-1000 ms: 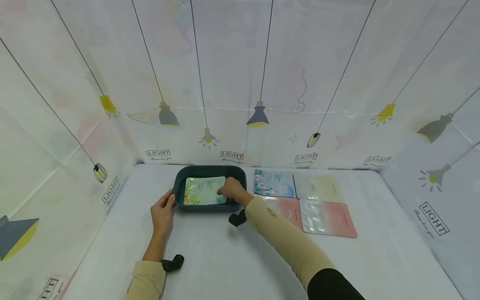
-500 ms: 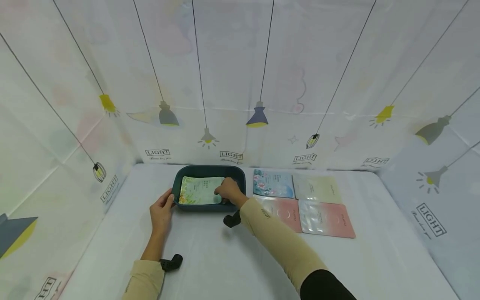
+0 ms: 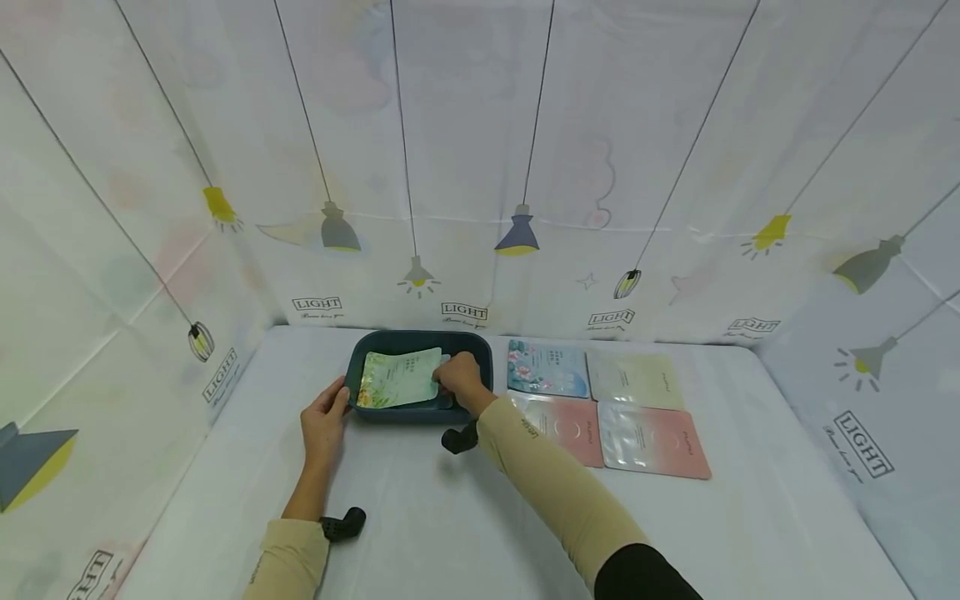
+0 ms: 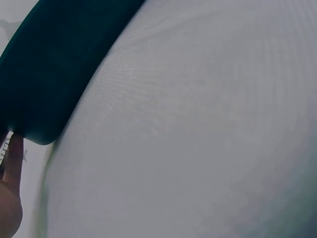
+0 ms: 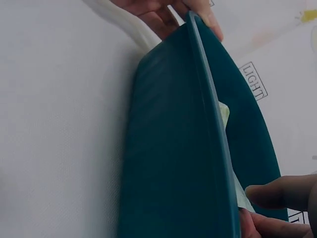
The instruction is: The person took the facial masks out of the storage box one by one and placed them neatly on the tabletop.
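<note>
A dark teal plastic tray (image 3: 408,416) stands at the back of the table. My left hand (image 3: 324,427) holds its left end; in the right wrist view the fingers of that hand lie over the rim. Inside the tray, a green sheet mask packet (image 3: 400,377) with a leaf print lies slightly tilted. My right hand (image 3: 461,380) pinches its right edge between thumb and fingers, partly hidden by the tray wall (image 5: 168,144) in the right wrist view. Beneath it, the edge of another packet (image 3: 444,401) shows.
Right of the tray lie a blue floral packet (image 3: 548,369), a pale yellow packet (image 3: 634,379) and two pink packets (image 3: 654,440), one partly behind my right sleeve (image 3: 558,479). A white cloth (image 3: 420,525) covers the table, and a lamp-printed curtain (image 3: 465,167) hangs behind.
The green packet has shifted left in the tray and its right side has tilted up, uncovering a packet edge below. My right hand moved slightly left with it; my left hand stayed.
</note>
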Tool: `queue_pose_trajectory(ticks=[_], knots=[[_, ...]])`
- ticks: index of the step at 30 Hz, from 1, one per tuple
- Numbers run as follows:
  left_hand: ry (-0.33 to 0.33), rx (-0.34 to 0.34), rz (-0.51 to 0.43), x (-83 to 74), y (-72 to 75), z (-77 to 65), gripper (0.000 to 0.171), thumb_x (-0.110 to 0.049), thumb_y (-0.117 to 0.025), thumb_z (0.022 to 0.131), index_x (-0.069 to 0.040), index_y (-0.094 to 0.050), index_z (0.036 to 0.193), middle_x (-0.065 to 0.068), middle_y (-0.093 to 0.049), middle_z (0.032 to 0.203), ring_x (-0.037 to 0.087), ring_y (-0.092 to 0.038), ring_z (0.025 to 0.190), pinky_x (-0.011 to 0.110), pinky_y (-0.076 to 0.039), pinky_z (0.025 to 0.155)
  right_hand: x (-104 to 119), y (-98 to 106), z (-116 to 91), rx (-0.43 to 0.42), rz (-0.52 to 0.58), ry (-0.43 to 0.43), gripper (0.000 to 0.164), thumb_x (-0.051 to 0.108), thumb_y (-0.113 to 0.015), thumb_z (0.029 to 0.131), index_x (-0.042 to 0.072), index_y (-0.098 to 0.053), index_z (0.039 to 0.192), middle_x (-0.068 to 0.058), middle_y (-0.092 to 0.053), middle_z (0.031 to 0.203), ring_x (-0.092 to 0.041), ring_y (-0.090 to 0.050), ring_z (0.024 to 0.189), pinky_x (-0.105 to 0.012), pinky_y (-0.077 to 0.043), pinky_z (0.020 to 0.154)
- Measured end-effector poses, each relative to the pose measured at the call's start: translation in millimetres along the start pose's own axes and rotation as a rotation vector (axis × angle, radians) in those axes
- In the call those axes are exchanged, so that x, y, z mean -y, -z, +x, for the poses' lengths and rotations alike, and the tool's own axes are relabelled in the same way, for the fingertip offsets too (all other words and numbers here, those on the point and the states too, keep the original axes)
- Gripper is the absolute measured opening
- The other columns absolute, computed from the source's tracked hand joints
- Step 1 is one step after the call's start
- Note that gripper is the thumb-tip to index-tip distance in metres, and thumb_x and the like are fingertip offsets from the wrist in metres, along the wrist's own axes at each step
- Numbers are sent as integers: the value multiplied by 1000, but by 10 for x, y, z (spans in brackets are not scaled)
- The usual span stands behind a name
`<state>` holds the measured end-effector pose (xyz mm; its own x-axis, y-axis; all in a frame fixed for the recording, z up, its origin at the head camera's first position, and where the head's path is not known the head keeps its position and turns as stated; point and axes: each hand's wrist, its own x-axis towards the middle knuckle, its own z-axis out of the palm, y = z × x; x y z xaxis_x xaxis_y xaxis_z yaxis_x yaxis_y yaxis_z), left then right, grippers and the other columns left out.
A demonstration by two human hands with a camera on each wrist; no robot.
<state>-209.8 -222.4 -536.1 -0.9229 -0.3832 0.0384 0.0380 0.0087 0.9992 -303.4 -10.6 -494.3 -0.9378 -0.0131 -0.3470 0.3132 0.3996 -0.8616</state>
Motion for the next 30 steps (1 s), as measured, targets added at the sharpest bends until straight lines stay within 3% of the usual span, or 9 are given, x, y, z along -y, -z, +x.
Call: queue_pose_trajectory(ticks=[5,9,12,18,25,28,30], knots=[[-5,-4,21,-80,-12,-44,39,-13,-55,100,6,-54,134,25,-55,137,-2,-65,94,7,-53,77,-20,-10,-24,30,33,48,16,-2,-64,84,-5,-70,98,-17,-70,95,-28,-71,72,-39,-62,67],[-4,-6,21,-95,-12,-58,39,-13,-55,100,5,-54,134,24,-56,136,6,-67,99,8,-54,78,-18,-16,-32,39,52,44,15,-3,-64,85,-6,-69,99,-19,-70,96,-32,-72,80,-34,-62,61],[-1,-1,25,-94,-12,-57,40,-14,-55,100,5,-54,135,25,-56,137,7,-67,100,7,-53,78,-4,-14,-40,25,60,30,13,-3,-66,83,-6,-69,96,-16,-69,89,-26,-71,69,-29,-60,56],[6,-7,24,-24,-5,-16,39,-15,-56,100,3,-55,135,24,-56,137,15,-66,105,7,-53,77,7,-13,-51,30,89,36,13,-4,-67,81,-7,-69,94,-13,-67,81,-15,-64,53,-31,-61,59],[-16,-38,30,194,-6,78,41,-23,-57,99,-1,-57,134,21,-58,135,8,-69,98,7,-53,77,-10,17,-50,42,142,29,22,-5,-65,83,-7,-68,105,-17,-68,93,-16,-65,58,-36,-62,68],[-36,-42,29,211,-8,76,42,-25,-57,99,-1,-57,134,22,-58,135,5,-69,97,7,-53,78,-22,46,-47,58,160,41,25,-6,-64,83,-7,-67,108,-19,-68,99,-20,-69,67,-35,-62,67],[-24,-30,26,127,-9,41,42,-22,-56,100,0,-56,135,22,-57,136,-1,-68,93,7,-53,78,-31,70,-47,67,169,51,25,-6,-63,84,-7,-67,108,-20,-68,101,-22,-70,70,-31,-62,63]])
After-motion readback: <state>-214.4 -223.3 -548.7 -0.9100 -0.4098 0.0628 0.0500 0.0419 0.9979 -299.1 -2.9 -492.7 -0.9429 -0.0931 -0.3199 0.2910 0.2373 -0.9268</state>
